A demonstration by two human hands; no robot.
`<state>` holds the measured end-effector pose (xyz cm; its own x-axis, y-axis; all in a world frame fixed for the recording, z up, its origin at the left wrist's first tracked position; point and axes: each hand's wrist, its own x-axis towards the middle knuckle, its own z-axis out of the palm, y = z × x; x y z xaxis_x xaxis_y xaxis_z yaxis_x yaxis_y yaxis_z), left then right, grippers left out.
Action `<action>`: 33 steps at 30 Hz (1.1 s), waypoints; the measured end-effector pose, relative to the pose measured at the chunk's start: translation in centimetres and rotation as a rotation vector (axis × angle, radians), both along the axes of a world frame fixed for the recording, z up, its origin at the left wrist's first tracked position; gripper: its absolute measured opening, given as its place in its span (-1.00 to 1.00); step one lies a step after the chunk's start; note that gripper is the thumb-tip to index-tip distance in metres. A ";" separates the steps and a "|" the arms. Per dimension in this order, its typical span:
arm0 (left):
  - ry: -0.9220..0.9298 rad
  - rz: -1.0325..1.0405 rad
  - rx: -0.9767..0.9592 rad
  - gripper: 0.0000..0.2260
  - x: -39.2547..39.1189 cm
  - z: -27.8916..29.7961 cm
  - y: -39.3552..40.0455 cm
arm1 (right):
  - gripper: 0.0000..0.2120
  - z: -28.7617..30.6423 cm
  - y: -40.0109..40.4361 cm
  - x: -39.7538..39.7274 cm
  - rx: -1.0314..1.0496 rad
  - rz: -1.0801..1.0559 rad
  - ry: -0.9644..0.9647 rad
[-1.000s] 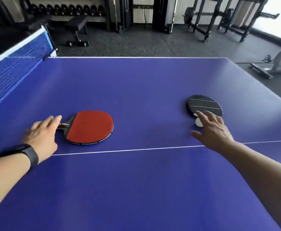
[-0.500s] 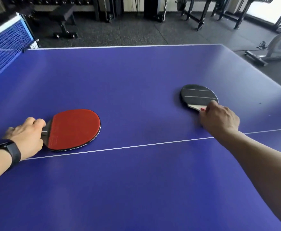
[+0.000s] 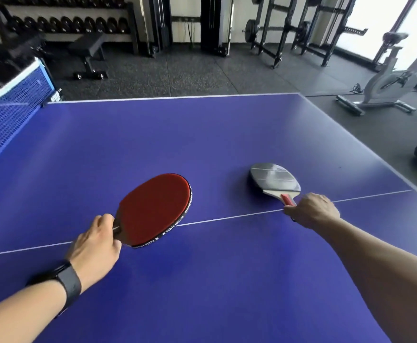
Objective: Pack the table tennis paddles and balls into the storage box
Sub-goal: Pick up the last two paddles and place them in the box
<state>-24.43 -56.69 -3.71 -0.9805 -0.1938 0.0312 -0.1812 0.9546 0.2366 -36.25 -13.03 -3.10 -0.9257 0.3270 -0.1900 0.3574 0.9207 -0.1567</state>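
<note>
Progress early: left hand [image 3: 96,246] fingers closed on red paddle [image 3: 155,209]; right hand [image 3: 311,210] grips black paddle [image 3: 274,179], seemingly lifted off tabletop [image 3: 227,293]; box, balls unseen; nothing packed.

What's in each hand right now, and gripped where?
Left hand grips the red paddle by its handle; right hand grips the black paddle by its handle.

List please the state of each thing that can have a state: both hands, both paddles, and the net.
left hand: closed around the handle of the red paddle
right hand: closed around the handle of the black paddle
red paddle: held, red face up, raised off the table
black paddle: held, dark face up, tilted, with a shadow under its far edge
net: upright, stretched across the table
</note>
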 end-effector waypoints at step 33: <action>-0.542 -0.543 0.525 -0.67 31.8 9.0 58.1 | -0.70 2.8 42.4 60.3 0.001 -0.310 0.102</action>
